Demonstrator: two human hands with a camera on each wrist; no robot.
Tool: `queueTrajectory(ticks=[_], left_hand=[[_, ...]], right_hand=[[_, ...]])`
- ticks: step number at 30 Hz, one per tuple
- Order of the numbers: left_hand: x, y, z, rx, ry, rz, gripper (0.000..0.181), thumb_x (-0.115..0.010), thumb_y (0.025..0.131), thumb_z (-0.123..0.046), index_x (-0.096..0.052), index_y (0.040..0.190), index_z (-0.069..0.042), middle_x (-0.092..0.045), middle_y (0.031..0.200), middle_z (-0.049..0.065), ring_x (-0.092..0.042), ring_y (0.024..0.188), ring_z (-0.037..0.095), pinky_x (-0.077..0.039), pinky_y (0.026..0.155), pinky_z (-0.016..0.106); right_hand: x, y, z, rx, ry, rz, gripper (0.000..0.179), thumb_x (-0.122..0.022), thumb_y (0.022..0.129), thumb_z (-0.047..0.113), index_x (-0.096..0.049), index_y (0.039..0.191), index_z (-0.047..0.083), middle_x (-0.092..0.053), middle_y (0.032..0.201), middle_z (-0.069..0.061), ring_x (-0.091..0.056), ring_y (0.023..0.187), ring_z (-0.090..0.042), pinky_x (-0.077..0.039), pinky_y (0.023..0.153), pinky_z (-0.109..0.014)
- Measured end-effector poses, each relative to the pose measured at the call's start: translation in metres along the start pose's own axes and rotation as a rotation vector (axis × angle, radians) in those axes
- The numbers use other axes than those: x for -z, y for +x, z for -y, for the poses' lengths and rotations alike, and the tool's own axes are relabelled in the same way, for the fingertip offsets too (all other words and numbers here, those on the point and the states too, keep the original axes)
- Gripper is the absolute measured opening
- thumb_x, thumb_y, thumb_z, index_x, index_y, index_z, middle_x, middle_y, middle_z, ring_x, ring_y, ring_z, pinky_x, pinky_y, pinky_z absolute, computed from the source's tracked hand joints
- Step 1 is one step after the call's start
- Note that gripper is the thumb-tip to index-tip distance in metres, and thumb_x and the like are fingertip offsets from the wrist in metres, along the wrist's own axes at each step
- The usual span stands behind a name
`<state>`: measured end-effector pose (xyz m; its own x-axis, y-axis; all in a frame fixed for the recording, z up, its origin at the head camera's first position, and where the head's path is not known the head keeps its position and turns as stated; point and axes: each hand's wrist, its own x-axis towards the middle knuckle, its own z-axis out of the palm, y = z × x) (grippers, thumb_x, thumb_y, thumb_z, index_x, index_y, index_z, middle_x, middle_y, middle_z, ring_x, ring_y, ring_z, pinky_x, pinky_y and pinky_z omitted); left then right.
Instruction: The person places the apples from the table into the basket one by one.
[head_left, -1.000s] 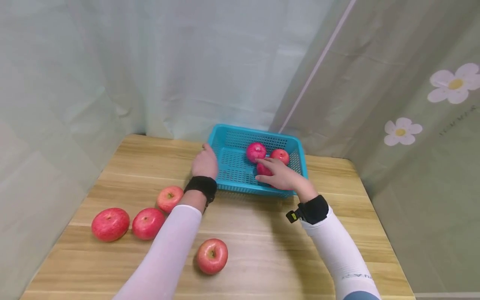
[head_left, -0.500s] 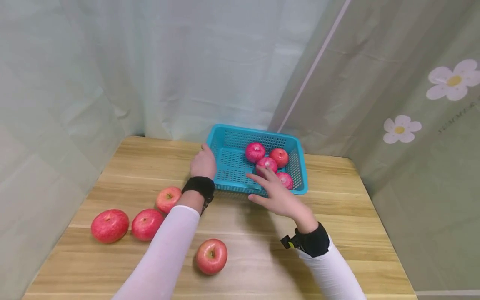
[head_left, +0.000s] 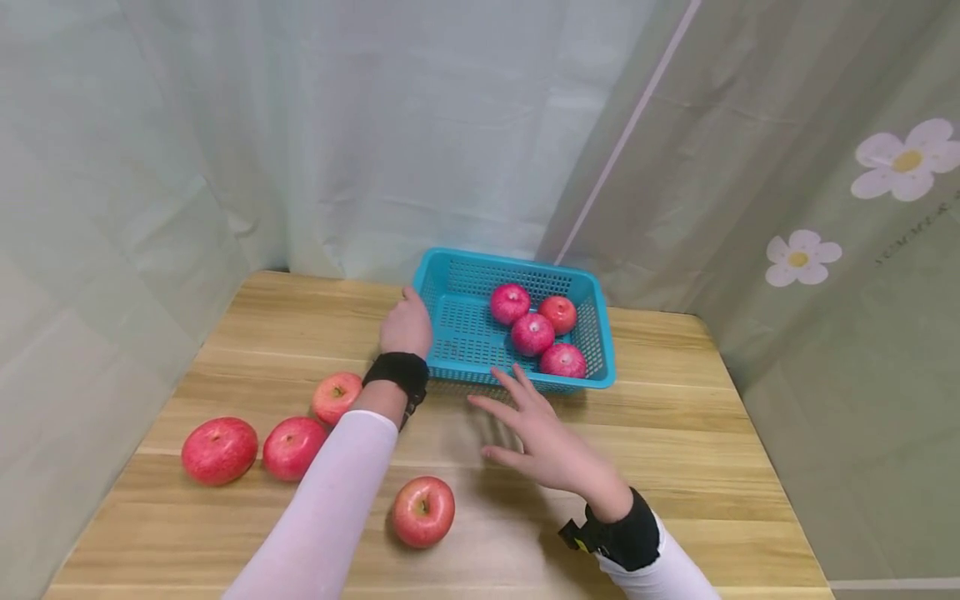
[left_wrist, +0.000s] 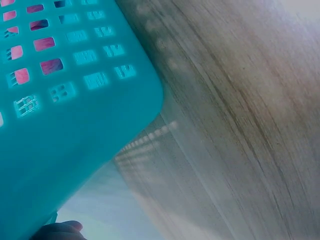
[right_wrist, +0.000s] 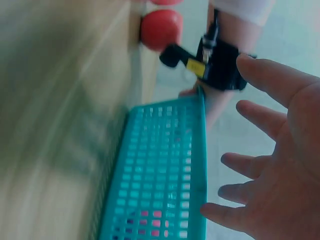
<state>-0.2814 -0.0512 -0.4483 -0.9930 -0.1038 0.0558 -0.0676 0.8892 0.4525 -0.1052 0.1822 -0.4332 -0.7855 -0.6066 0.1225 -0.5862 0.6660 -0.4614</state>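
Observation:
A blue slotted plastic basket [head_left: 450, 367] stands at the back of the table with several red apples [head_left: 532, 333] in its right half. My left hand [head_left: 405, 327] grips the basket's left rim; its fingers are mostly hidden in the head view. In the left wrist view, the basket wall [left_wrist: 100, 125] fills the upper left, and a dark bit of the hand [left_wrist: 60, 231] shows below. My right hand [head_left: 543, 437], fingers spread and holding nothing, hovers over the table in front of the basket. The right wrist view shows its separated fingers [right_wrist: 245, 165] beside the basket [right_wrist: 160, 150].
Three more apples [head_left: 294, 448] lie on the wooden table [head_left: 637, 433] left of the left forearm. A single apple [head_left: 423, 512] sits nearer the front, between the forearms. A pale curtain [head_left: 420, 133] hangs behind and along both sides of the table.
My right hand has drawn back from over the apples in the basket toward the table's front, fingers spreading, uncovering the front-right apple. The left hand stays at the rim.

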Motion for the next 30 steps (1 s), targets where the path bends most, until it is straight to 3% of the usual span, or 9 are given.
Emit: queueTrajectory(ticks=[7,12,21,30], left_hand=[[0.004,-0.001,-0.004,0.005,-0.004,0.006,0.046,-0.039,0.113,-0.009,-0.034,0.154,0.011,-0.071,0.108,0.03,-0.075,0.094,0.044,-0.063,0.078,0.055],[0.006,0.0,-0.005,0.003,0.0,0.002,0.045,-0.039,0.113,-0.009,-0.034,0.154,0.011,-0.071,0.108,0.03,-0.075,0.094,0.044,-0.063,0.079,0.055],[0.005,0.003,-0.002,0.011,0.011,0.007,0.046,-0.041,0.113,-0.011,-0.033,0.154,0.01,-0.071,0.1,0.027,-0.075,0.087,0.041,-0.063,0.074,0.052],[0.003,-0.002,-0.001,0.024,0.007,0.012,0.045,-0.039,0.113,-0.011,-0.034,0.153,0.01,-0.071,0.106,0.03,-0.075,0.091,0.044,-0.062,0.076,0.054]], right_hand=[[-0.016,-0.007,0.02,0.191,-0.04,0.156,0.076,-0.079,0.098,0.043,-0.043,0.164,0.031,-0.029,0.174,-0.007,-0.023,0.161,-0.032,-0.035,0.123,-0.055],[-0.03,-0.007,0.038,0.293,-0.04,0.261,0.081,-0.08,0.097,0.044,-0.039,0.166,0.031,-0.029,0.174,-0.01,-0.026,0.16,-0.033,-0.036,0.123,-0.052],[-0.056,0.003,0.052,0.352,-0.136,0.327,0.081,-0.079,0.095,0.053,-0.042,0.164,0.031,-0.031,0.172,-0.013,-0.025,0.16,-0.038,-0.034,0.124,-0.047],[-0.07,0.014,0.062,0.369,-0.213,0.365,0.081,-0.082,0.092,0.055,-0.046,0.161,0.034,-0.036,0.169,-0.01,-0.028,0.159,-0.035,-0.039,0.121,-0.043]])
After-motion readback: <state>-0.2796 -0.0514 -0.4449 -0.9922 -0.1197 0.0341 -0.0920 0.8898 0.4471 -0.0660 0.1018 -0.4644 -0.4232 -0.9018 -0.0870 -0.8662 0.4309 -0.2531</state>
